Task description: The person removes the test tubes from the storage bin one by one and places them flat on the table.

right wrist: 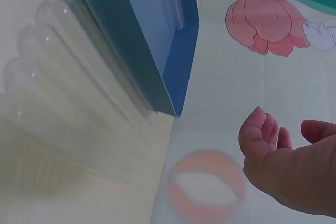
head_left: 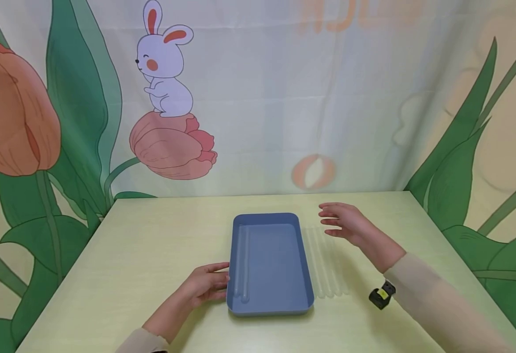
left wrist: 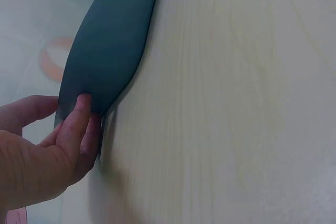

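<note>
A blue rectangular tray (head_left: 280, 264) lies on the table, with two clear round-ended tubes, like test tubes (head_left: 245, 264), side by side along its left wall. My left hand (head_left: 207, 284) is at the tray's left side, its fingertips touching the outer wall, as the left wrist view (left wrist: 79, 129) also shows. Several more clear tubes (head_left: 324, 264) lie in a row on the table just right of the tray. Beyond their far ends my right hand (head_left: 343, 223) hovers with relaxed, slightly bent fingers and holds nothing; the right wrist view shows the tubes (right wrist: 79, 66) apart from it.
The pale wooden table (head_left: 152, 235) reaches back to a printed curtain (head_left: 258, 98) with a rabbit and tulips. A small black device with a yellow label (head_left: 382, 295) shows by the right sleeve (head_left: 434, 294).
</note>
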{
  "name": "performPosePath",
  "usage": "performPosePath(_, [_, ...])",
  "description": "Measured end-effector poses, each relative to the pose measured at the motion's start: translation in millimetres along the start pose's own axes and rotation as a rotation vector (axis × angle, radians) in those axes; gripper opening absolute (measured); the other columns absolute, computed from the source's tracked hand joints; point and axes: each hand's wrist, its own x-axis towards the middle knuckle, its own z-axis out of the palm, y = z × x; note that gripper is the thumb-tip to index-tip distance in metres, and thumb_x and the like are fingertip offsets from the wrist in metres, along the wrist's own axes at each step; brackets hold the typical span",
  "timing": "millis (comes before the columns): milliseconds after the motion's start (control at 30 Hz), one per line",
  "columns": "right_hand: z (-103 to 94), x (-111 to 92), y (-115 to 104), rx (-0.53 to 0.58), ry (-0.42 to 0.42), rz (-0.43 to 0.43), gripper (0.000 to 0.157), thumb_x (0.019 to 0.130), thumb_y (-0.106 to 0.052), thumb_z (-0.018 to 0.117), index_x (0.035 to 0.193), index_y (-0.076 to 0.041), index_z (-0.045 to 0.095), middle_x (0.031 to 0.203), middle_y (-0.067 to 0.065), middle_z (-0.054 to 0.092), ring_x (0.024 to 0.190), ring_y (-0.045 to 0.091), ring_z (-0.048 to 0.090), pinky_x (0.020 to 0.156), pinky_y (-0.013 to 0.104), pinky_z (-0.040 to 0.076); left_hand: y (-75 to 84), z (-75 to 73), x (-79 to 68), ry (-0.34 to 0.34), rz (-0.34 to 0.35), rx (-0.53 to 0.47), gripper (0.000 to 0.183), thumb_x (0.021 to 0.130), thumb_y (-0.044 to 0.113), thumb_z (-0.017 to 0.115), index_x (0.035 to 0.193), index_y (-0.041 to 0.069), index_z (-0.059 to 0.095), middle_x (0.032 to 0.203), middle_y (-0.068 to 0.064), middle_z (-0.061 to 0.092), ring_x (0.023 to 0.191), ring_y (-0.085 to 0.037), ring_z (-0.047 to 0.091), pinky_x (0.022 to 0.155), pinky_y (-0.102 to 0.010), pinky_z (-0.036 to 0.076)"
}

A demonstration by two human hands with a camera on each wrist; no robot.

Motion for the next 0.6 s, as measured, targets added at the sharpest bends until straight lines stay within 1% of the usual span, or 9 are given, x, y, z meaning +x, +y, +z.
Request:
performPosePath(67, [6.7, 1, -1, -0.001, -0.006, 0.007, 0.053, 0.107, -0.023, 0.048, 0.154, 0.001, 0.039, 0.12, 0.0, 0.058, 0.111, 0.016, 0.057, 0.081, 0.02, 0.056, 0.3, 0.6, 0.2, 0.005, -0.003, -0.002, 0.056, 0.096, -0.002, 0.059, 0.15, -0.008, 0.044, 0.143, -0.031, 0.057, 0.093, -0.017, 0.073, 0.079, -0.035, 0.065])
performPosePath(133, [13.9, 3, -1, -0.003, -0.018, 0.013, 0.052, 0.107, -0.022, 0.048, 0.154, 0.0, 0.04, 0.13, 0.007, 0.057, 0.119, 0.021, 0.056, 0.081, 0.021, 0.057, 0.5, 0.8, 0.0, 0.005, -0.005, -0.002, 0.056, 0.096, -0.002, 0.059, 0.149, -0.008, 0.044, 0.142, -0.031, 0.058, 0.093, -0.016, 0.073, 0.079, -0.035, 0.065])
performPosePath(200, [21.4, 4, -1, -0.013, -0.035, 0.013, 0.051, 0.107, -0.021, 0.047, 0.154, -0.001, 0.041, 0.141, 0.016, 0.053, 0.123, 0.025, 0.056, 0.081, 0.021, 0.057, 0.3, 0.5, -0.2, 0.003, -0.004, -0.003, 0.056, 0.096, -0.002, 0.059, 0.149, -0.008, 0.044, 0.141, -0.03, 0.059, 0.093, -0.016, 0.073, 0.079, -0.034, 0.065])
performPosePath(267, [28.7, 6, -1, -0.015, -0.05, 0.011, 0.05, 0.107, -0.02, 0.047, 0.153, -0.001, 0.041, 0.149, 0.021, 0.048, 0.129, 0.03, 0.055, 0.082, 0.022, 0.058, 0.3, 0.4, -0.7, -0.001, -0.004, -0.003, 0.056, 0.096, -0.003, 0.058, 0.149, -0.009, 0.044, 0.141, -0.03, 0.059, 0.092, -0.016, 0.073, 0.079, -0.034, 0.065])
performPosePath(333, [35.4, 7, -1, -0.022, -0.068, 0.007, 0.051, 0.107, -0.019, 0.048, 0.154, -0.001, 0.041, 0.155, 0.023, 0.044, 0.135, 0.035, 0.052, 0.084, 0.024, 0.058, 0.3, 0.2, -1.1, -0.004, -0.004, -0.002, 0.056, 0.096, -0.002, 0.058, 0.15, -0.009, 0.044, 0.142, -0.03, 0.059, 0.092, -0.016, 0.073, 0.079, -0.034, 0.065])
performPosePath(400, [41.4, 8, -1, -0.029, -0.08, -0.001, 0.051, 0.106, -0.018, 0.049, 0.154, 0.0, 0.042, 0.157, 0.023, 0.043, 0.139, 0.038, 0.05, 0.088, 0.027, 0.059, 0.3, 0.2, -1.2, 0.001, -0.003, -0.003, 0.056, 0.096, -0.002, 0.059, 0.149, -0.008, 0.044, 0.142, -0.03, 0.059, 0.092, -0.016, 0.073, 0.079, -0.035, 0.065])
performPosePath(500, [49.8, 12, -1, -0.036, -0.09, -0.002, 0.05, 0.105, -0.019, 0.051, 0.151, 0.0, 0.045, 0.158, 0.021, 0.043, 0.143, 0.04, 0.046, 0.096, 0.031, 0.059, 1.2, 0.4, -1.3, 0.005, -0.006, 0.002, 0.055, 0.096, -0.002, 0.059, 0.149, -0.008, 0.045, 0.142, -0.03, 0.059, 0.092, -0.016, 0.073, 0.079, -0.035, 0.065])
performPosePath(600, [58.1, 16, -1, -0.047, -0.1, 0.007, 0.048, 0.105, -0.02, 0.052, 0.148, 0.0, 0.048, 0.157, 0.021, 0.045, 0.142, 0.039, 0.048, 0.101, 0.036, 0.057, 1.5, 0.5, -0.8, 0.011, -0.008, -0.002, 0.055, 0.096, -0.003, 0.059, 0.149, -0.008, 0.045, 0.141, -0.03, 0.059, 0.092, -0.016, 0.073, 0.078, -0.035, 0.065])
